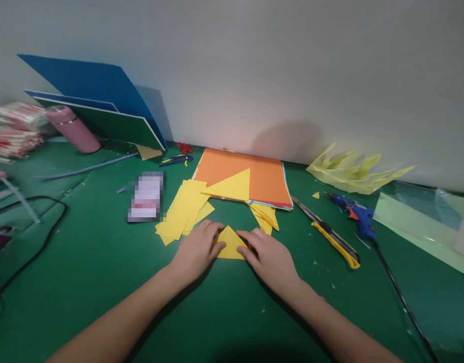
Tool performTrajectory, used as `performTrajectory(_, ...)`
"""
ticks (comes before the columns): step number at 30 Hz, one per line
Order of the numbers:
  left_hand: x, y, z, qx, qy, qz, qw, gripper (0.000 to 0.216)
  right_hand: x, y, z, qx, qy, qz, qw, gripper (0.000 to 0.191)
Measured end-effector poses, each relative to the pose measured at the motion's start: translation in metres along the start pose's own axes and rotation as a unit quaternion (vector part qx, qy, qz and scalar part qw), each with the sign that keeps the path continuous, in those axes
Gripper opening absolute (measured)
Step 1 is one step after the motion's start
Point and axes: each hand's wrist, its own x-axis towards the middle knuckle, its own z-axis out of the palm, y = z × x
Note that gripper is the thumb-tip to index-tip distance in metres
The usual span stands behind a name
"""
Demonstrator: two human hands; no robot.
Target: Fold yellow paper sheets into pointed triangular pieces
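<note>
A folded piece of yellow paper (231,245) lies on the green table, its peak pointing away from me. My left hand (199,247) grips its left side between thumb and fingers. On the opposite side, my right hand (269,254) pinches the paper's right edge. Just beyond my left hand is a loose stack of yellow paper strips (184,206). Folded yellow pieces (265,216) lie past my right hand. A larger yellow triangle (234,187) rests on a pile of orange paper (250,164).
A yellow utility knife (336,242) and a blue glue gun (362,219) with a trailing cord lie at right, near a pale yellow folded-paper crown (356,171). At left are a phone (147,196), a pink bottle (73,130) and leaning boards (103,121). A wall stands behind.
</note>
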Motion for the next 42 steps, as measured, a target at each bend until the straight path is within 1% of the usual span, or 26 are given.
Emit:
performTrajectory(4,0.000,0.002,-0.002,-0.010,0.018,-0.001,1.000,0.013,-0.002,0.000,0.004,0.005,0.019,0.001,1.000,0.026)
performTrajectory(10,0.000,0.004,-0.001,-0.025,0.018,-0.022,0.999,0.009,-0.002,0.000,0.005,0.096,0.038,0.000,0.995,0.016)
performTrajectory(13,0.000,0.003,-0.001,-0.043,0.028,-0.014,0.999,0.005,-0.002,0.000,0.006,0.123,0.054,-0.007,0.991,0.013)
performTrajectory(17,0.000,-0.003,-0.003,-0.066,0.027,0.039,0.997,0.006,-0.002,0.002,0.008,0.131,0.062,-0.039,0.989,0.013)
performTrajectory(21,0.000,-0.011,-0.009,-0.077,0.013,0.125,0.989,0.013,-0.003,0.005,0.009,0.135,0.068,-0.077,0.985,0.011)
performTrajectory(24,-0.001,-0.014,-0.012,-0.068,0.010,0.164,0.984,0.013,-0.004,0.006,0.010,0.117,0.081,-0.102,0.984,0.013)
performTrajectory(29,0.000,-0.015,-0.010,-0.021,0.021,0.184,0.983,0.013,-0.006,0.008,0.010,0.039,0.094,-0.150,0.983,0.021)
performTrajectory(33,0.000,-0.013,-0.009,0.009,0.025,0.190,0.981,0.015,-0.006,0.009,0.011,-0.032,0.084,-0.170,0.981,0.023)
performTrajectory(38,0.000,-0.010,-0.012,0.051,0.012,0.197,0.979,0.018,-0.005,0.010,0.011,-0.078,0.079,-0.191,0.975,0.026)
performTrajectory(42,0.001,-0.012,-0.016,0.036,-0.019,0.214,0.976,0.020,-0.005,0.012,0.010,-0.087,0.066,-0.205,0.973,0.024)
